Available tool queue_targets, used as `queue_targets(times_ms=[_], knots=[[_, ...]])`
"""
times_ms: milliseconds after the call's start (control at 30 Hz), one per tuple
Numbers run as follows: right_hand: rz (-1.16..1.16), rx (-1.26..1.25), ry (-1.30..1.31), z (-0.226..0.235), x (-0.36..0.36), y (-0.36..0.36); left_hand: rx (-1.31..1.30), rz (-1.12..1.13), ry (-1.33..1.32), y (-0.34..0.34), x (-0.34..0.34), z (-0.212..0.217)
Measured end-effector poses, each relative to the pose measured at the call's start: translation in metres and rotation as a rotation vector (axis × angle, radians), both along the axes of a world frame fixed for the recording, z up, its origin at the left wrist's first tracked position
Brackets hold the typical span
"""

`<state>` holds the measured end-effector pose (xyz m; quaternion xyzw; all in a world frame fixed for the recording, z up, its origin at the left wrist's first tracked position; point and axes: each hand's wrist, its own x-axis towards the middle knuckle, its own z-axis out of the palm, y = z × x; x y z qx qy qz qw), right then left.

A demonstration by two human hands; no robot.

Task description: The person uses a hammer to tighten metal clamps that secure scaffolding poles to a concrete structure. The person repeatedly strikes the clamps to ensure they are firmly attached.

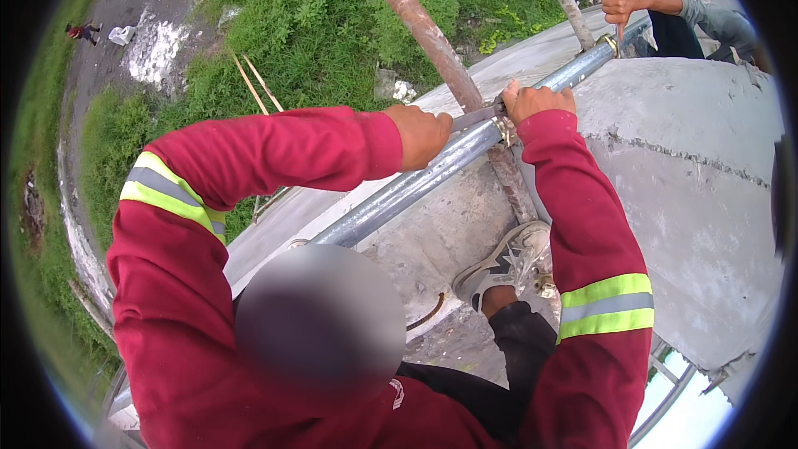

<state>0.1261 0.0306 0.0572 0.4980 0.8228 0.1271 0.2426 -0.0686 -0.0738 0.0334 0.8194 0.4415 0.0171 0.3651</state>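
My left hand (420,135) is closed around the handle of a grey metal wrench (475,118), which lies along the top of a galvanized steel pipe (407,191). At the wrench's far end, my right hand (536,102) is closed over its head, with the fingers partly hidden. Just under that hand, a brass-coloured scaffold clamp (504,130) sits around the pipe where it crosses a rusty upright pole (432,41). Both my arms reach forward in red sleeves with reflective bands.
At the upper right, another person's hand (619,7) works at a second clamp (612,43) on the pipe. A concrete slab (682,141) lies to the right. My shoe (503,262) rests on the concrete ledge. Grass (307,25) and a dirt road lie far below.
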Motion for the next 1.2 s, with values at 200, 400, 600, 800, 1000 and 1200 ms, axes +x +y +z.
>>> queue_targets(times_ms=[200,400,600,800,1000,1200], knots=[[0.021,0.053,0.048,0.002,0.004,-0.002,0.593,-0.173,0.61,0.171,-0.008,-0.01],[0.204,0.114,0.163,-0.006,0.022,-0.005,0.734,-0.027,0.623,0.199,0.034,-0.023],[0.125,-0.104,-0.01,0.003,-0.003,0.011,-0.034,0.121,0.28,0.027,0.014,0.007],[-0.071,-0.115,-0.029,0.008,-0.004,0.006,0.193,-0.137,0.59,0.093,0.003,-0.017],[0.134,0.107,0.16,0.002,0.017,-0.006,0.906,-0.054,0.609,0.189,0.047,-0.052],[0.208,-0.044,0.073,-0.007,0.027,0.014,0.578,-0.061,0.697,0.116,0.027,-0.001]])
